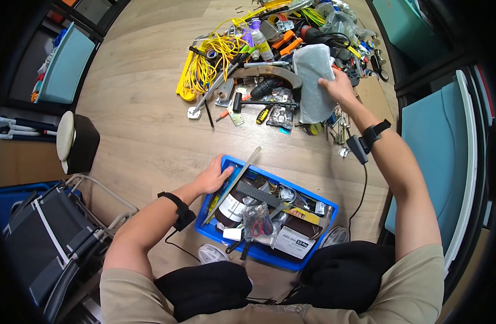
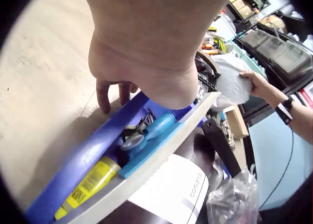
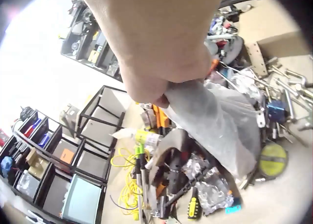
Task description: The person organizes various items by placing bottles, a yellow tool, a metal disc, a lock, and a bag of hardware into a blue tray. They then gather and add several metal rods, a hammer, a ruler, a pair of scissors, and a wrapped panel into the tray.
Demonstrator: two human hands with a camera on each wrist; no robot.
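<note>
A grey-white plastic-wrapped packet (image 1: 314, 83) is gripped at its right edge by my right hand (image 1: 338, 87), over the pile on the floor. In the right wrist view the packet (image 3: 220, 128) hangs below the hand, whose fingers are mostly hidden. My left hand (image 1: 211, 176) grips the upper left corner of a blue bin (image 1: 202, 229), fingers over the outside of the rim. Inside the bin lie a dark roll with a white label (image 1: 231, 208), a long flat strip (image 1: 242, 175), a bagged pair of scissors (image 1: 261, 225) and a white-labelled box (image 1: 295, 241).
The pile holds yellow cable (image 1: 207, 62), a black hammer (image 1: 238, 102), a yellow screwdriver (image 1: 263, 114) and a bottle (image 1: 262, 46). A folded chair (image 1: 53, 232) stands at left, pale blue drawers (image 1: 434, 162) at right. Shoes (image 1: 212, 254) flank the bin.
</note>
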